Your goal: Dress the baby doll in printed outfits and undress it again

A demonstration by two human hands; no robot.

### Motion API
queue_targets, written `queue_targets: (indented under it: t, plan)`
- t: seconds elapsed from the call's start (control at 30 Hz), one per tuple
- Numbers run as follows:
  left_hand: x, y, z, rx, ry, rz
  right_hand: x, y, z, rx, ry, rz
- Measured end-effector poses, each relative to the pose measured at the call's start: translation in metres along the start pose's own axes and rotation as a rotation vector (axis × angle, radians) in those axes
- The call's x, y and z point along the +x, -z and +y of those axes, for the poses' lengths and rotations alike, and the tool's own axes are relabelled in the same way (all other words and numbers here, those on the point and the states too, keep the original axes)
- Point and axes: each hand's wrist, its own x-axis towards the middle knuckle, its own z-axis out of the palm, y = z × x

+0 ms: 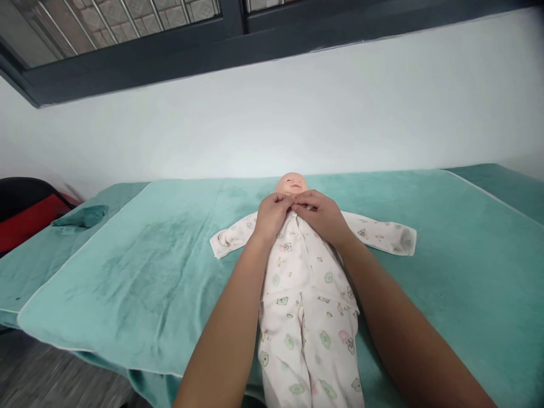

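Note:
A baby doll (292,183) lies on its back on a teal towel (140,266), head toward the wall. It wears a white patterned sleepsuit (306,294) with its sleeves spread out to both sides. My left hand (271,216) and my right hand (321,215) meet at the suit's neckline just under the doll's chin. Both hands have their fingers pinched together on the collar fabric. What the fingertips grip exactly is hidden by the hands themselves.
The towel covers a table that runs up to a white wall (297,113) below a dark window frame (212,45). A folded teal cloth (80,217) lies at the left edge. A red and black object (25,212) sits beyond the table's left end.

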Motion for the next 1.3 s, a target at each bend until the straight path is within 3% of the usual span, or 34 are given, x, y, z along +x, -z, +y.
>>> queue_targets:
  t: [0.23,0.5,0.63,0.73,0.8,0.87,0.97,1.13,1.3]
  plan:
    - [-0.003,-0.003,-0.007,-0.183,0.020,0.077,0.000,0.005,0.000,0.048,-0.095,-0.046]
    - [-0.002,-0.001,-0.017,-0.287,-0.059,0.044,0.001,0.009,0.000,0.054,-0.185,-0.040]
    - [-0.004,-0.002,-0.016,-0.093,-0.154,0.086,0.001,0.012,-0.001,0.072,-0.232,-0.102]
    - [-0.007,-0.003,-0.016,0.155,-0.260,0.161,0.000,0.015,-0.002,0.106,-0.238,-0.039]
    - [-0.013,-0.003,-0.016,0.248,-0.336,0.209,-0.002,0.018,-0.006,0.060,-0.228,-0.017]
    - [-0.023,-0.003,-0.015,0.290,-0.390,0.239,-0.007,0.021,-0.012,-0.044,-0.236,-0.082]
    - [-0.042,-0.002,-0.015,0.313,-0.382,0.218,-0.017,0.024,-0.023,-0.175,-0.225,-0.180]
    - [-0.061,0.001,-0.014,0.371,-0.363,0.166,-0.025,0.022,-0.032,-0.268,-0.074,-0.152]
    - [-0.061,0.003,-0.014,0.383,-0.389,0.116,-0.026,0.026,-0.028,-0.416,-0.134,-0.214]
